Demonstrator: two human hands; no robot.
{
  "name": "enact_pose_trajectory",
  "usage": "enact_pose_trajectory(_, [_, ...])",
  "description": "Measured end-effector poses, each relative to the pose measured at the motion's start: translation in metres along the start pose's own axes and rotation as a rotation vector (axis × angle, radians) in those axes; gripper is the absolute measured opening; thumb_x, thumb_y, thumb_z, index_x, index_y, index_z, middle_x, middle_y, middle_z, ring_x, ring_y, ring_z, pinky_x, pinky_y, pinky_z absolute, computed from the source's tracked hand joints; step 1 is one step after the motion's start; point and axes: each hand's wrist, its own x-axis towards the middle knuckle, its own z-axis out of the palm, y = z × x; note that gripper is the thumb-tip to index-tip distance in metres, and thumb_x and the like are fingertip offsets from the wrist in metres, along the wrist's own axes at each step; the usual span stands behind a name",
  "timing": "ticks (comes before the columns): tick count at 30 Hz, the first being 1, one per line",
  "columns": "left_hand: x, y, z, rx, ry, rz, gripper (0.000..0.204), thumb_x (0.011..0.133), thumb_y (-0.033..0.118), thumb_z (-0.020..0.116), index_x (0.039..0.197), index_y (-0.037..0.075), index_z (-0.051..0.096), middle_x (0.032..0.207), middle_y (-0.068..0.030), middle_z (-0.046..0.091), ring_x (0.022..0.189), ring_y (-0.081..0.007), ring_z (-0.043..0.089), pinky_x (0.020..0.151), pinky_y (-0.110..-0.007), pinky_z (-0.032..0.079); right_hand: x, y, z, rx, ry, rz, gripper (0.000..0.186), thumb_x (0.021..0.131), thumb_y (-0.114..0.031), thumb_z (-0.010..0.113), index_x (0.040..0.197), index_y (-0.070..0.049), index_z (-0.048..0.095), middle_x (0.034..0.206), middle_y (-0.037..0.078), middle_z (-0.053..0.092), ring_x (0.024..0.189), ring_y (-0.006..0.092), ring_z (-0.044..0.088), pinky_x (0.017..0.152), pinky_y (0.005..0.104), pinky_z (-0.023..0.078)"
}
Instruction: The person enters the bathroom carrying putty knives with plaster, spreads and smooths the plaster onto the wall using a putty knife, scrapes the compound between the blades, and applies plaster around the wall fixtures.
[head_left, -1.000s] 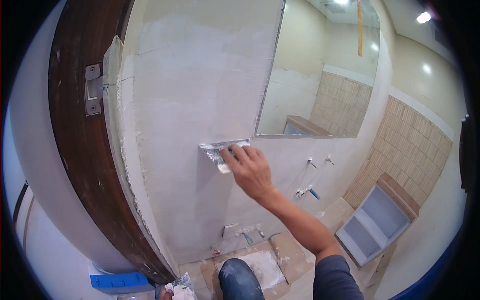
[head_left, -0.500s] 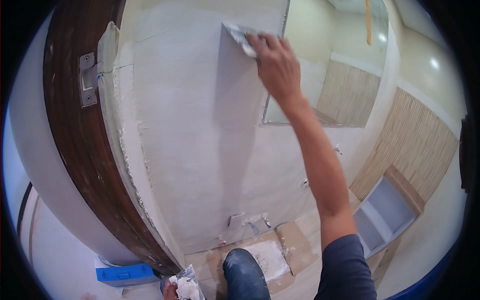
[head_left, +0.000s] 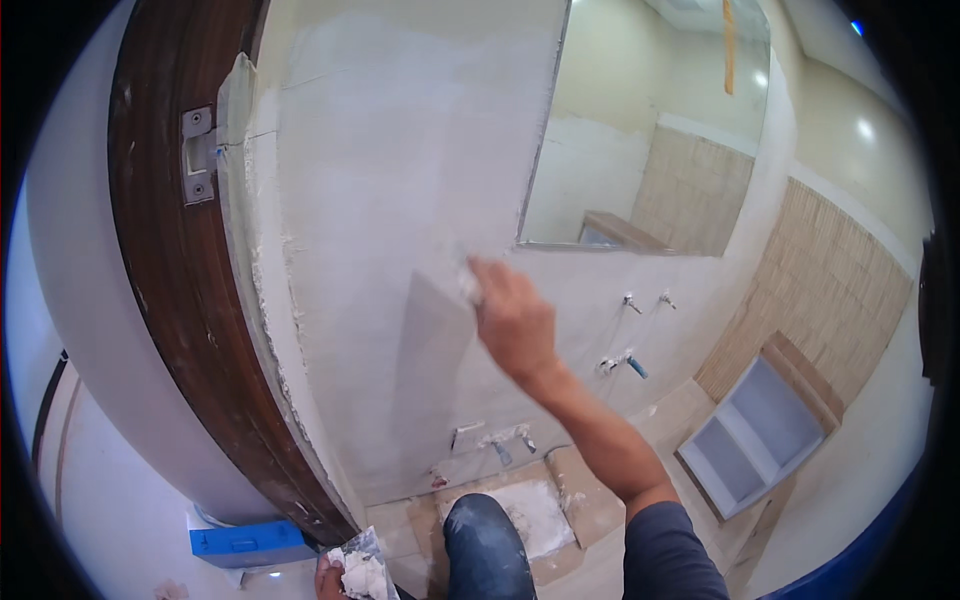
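The right hand (head_left: 515,325) was closed, its fingers bent round a broad putty blade (head_left: 466,283) held against or just off the plastered wall (head_left: 365,190); motion blur hid which. The blade stood at the fingertips, left of the knuckles, with the mirror (head_left: 645,150) above and to the right of that hand. Well below and to its left, the left hand (head_left: 328,578) gripped the near side of a metal plate (head_left: 373,545) heaped with white putty (head_left: 362,575).

The blade was probably light, thin and springy, best taken along its back edge with the fingers spread, though wet smears could have made it slippery. The putty looked soft and pasty, apt to slide if the plate tipped, so a level hold at the side suited it.

No brand, label or writing was readable, not even on the blue toolbox (head_left: 250,540) left of the left hand.
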Motion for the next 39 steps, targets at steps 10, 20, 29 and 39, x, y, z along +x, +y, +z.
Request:
enact_pose_trajectory(10, [0.017,-0.009,-0.002,-0.096,-0.159,0.052,0.035,0.103,0.014,0.044,0.134,0.000,0.053,0.121,-0.0156,0.067,0.110,-0.0291,0.069,0.096,-0.043,0.057,0.161,0.044,-0.061,0.030,0.253,0.376,0.027,0.099,-0.019,0.052,0.103,0.004,0.066,0.103,0.023,0.068,0.092,0.0464,0.066,0.084,0.0552,0.052])
enact_pose_trajectory(20, [0.004,-0.003,-0.032,-0.094,-0.017,0.006,0.034,0.107,0.018,0.045,0.134,0.000,0.056,0.124,-0.0139,0.068,0.113,-0.0261,0.068,0.098,-0.039,0.056,0.183,0.017,-0.030,-0.053,0.219,0.565,0.029,0.098,-0.018,0.054,0.100,0.006,0.069,0.112,0.025,0.066,0.099,0.0446,0.069,0.088,0.0508,0.056])
enact_pose_trajectory(29, [0.016,-0.010,-0.040,-0.108,-0.046,0.028,0.035,0.108,0.017,0.045,0.134,-0.003,0.056,0.125,-0.0150,0.067,0.114,-0.0260,0.068,0.097,-0.039,0.057,0.174,-0.129,0.054,-0.361,0.303,0.141,0.028,0.087,-0.012,0.064,0.108,0.006,0.063,0.106,0.014,0.058,0.095,0.0253,0.063,0.062,0.0327,0.060])
enact_pose_trajectory(39, [0.009,0.002,-0.021,-0.117,-0.020,-0.004,0.037,0.108,0.017,0.045,0.137,-0.003,0.054,0.128,-0.0165,0.067,0.115,-0.0282,0.068,0.099,-0.039,0.056,0.236,0.033,-0.046,-0.325,0.491,-0.221,0.037,0.094,-0.005,0.059,0.125,-0.020,0.071,0.122,0.005,0.070,0.104,0.0307,0.065,0.090,0.0403,0.056])
